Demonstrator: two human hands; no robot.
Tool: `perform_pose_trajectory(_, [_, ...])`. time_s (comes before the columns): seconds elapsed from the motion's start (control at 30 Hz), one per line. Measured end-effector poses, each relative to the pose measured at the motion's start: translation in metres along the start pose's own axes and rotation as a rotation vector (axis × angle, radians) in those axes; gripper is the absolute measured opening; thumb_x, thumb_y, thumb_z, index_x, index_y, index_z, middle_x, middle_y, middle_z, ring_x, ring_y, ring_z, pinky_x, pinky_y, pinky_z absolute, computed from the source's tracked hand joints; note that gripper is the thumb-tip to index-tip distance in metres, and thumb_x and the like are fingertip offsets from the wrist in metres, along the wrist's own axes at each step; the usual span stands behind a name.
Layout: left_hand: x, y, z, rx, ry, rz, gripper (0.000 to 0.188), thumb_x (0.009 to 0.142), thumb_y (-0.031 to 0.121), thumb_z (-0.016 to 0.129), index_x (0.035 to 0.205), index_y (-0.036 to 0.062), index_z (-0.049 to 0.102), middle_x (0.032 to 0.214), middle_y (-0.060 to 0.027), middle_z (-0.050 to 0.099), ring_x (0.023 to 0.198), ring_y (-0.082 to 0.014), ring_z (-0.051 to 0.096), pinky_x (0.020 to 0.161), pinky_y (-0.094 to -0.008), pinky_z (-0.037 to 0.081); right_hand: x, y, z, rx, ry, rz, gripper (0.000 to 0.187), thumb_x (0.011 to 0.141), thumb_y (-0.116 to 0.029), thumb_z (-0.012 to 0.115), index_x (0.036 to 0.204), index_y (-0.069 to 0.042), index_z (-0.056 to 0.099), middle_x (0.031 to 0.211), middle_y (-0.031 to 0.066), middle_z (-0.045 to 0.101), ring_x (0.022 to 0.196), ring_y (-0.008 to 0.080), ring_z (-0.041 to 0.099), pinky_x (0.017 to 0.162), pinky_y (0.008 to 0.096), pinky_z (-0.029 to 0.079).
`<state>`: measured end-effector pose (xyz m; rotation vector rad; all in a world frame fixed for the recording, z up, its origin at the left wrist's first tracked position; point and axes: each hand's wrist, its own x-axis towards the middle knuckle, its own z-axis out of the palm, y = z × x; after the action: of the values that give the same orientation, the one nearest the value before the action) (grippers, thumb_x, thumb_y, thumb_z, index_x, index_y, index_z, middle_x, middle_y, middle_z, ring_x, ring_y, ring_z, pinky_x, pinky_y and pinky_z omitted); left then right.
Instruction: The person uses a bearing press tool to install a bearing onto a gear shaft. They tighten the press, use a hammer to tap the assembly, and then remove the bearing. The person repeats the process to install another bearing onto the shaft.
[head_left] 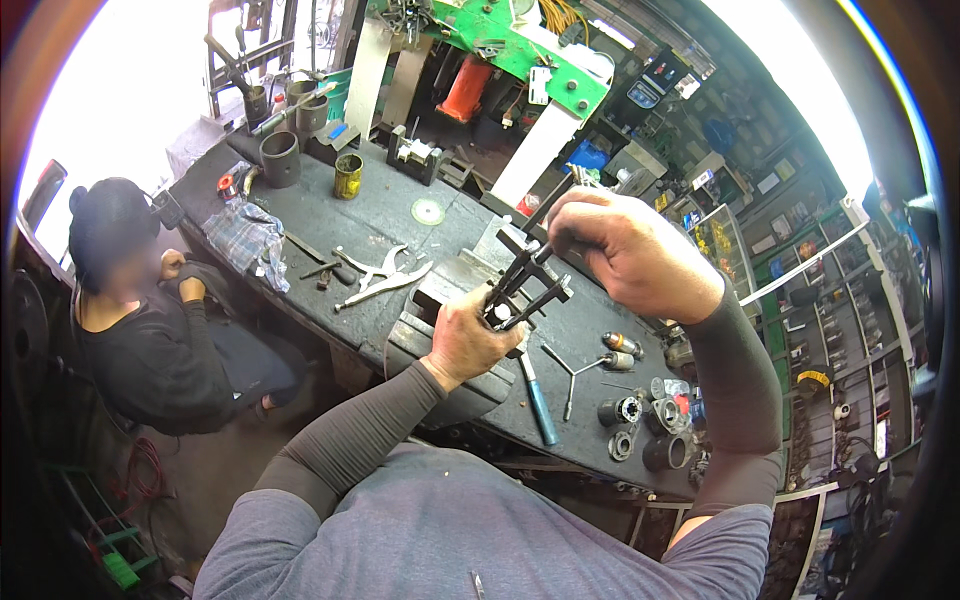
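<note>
A black, puller-like steel tool (521, 268) is located just off the view's centre toward 2 o'clock, over the bench vise (465, 398) on the desk (390, 228). Its lower part is gripped by the left hand (470, 335); the right hand (632, 248) is curled at its 1 o'clock end (a pinch there cannot be confirmed). Judged heavy for its size, rigid, not fragile, possibly oily; a hold around the central frame, clear of hinged joints, is favoured.
</note>
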<state>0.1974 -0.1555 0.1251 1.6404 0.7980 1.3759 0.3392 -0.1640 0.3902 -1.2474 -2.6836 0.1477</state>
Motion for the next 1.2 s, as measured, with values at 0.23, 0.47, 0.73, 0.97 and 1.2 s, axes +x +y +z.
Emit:
perform_pose_trajectory(0.23, [0.0,-0.005,0.0,-0.053,0.035,0.04,0.037,0.08,0.021,0.091,0.108,0.0032,0.076,0.081,-0.0091,0.075,0.064,-0.0216,0.07,0.064,-0.0364,0.057,0.006,-0.027,0.003,-0.276,-0.066,0.364,0.022,0.095,-0.012,0.084,0.105,0.001,0.069,0.102,0.0164,0.075,0.095,0.039,0.074,0.084,0.041,0.058])
perform_pose_trajectory(0.47, [0.001,-0.005,-0.001,-0.13,-0.026,0.005,0.041,0.08,0.022,0.092,0.113,0.0043,0.076,0.086,-0.013,0.077,0.068,-0.0275,0.074,0.066,-0.0377,0.059,-0.009,0.005,0.011,0.014,0.079,0.015,0.033,0.096,-0.001,0.077,0.128,-0.003,0.069,0.108,0.0157,0.074,0.094,0.0311,0.072,0.087,0.0421,0.059])
perform_pose_trajectory(0.73, [-0.006,0.001,-0.003,0.11,0.034,0.042,0.046,0.079,0.027,0.091,0.118,0.0091,0.076,0.091,-0.0138,0.076,0.081,-0.0363,0.076,0.072,-0.0445,0.06,-0.056,0.01,0.049,0.664,0.11,0.405,0.082,0.095,-0.013,0.088,0.165,-0.008,0.046,0.118,0.0085,0.07,0.096,0.0125,0.065,0.091,0.0323,0.057])
perform_pose_trajectory(0.97, [-0.004,-0.004,0.001,0.166,0.072,0.024,0.04,0.082,0.03,0.09,0.112,0.0068,0.076,0.091,-0.0145,0.077,0.084,-0.0365,0.077,0.074,-0.0446,0.061,-0.047,-0.01,0.06,0.318,0.364,0.371,0.07,0.098,-0.018,0.085,0.159,-0.005,0.053,0.112,0.0102,0.075,0.091,0.0169,0.073,0.082,0.0338,0.059])
perform_pose_trajectory(1.2, [-0.005,-0.003,0.003,0.162,0.034,0.041,0.047,0.084,0.034,0.091,0.117,0.0069,0.072,0.101,-0.014,0.076,0.091,-0.0378,0.075,0.078,-0.0459,0.06,-0.026,-0.025,0.028,0.134,0.284,0.273,0.035,0.1,-0.001,0.075,0.135,-0.006,0.072,0.113,0.0124,0.078,0.099,0.0225,0.075,0.091,0.0364,0.058])
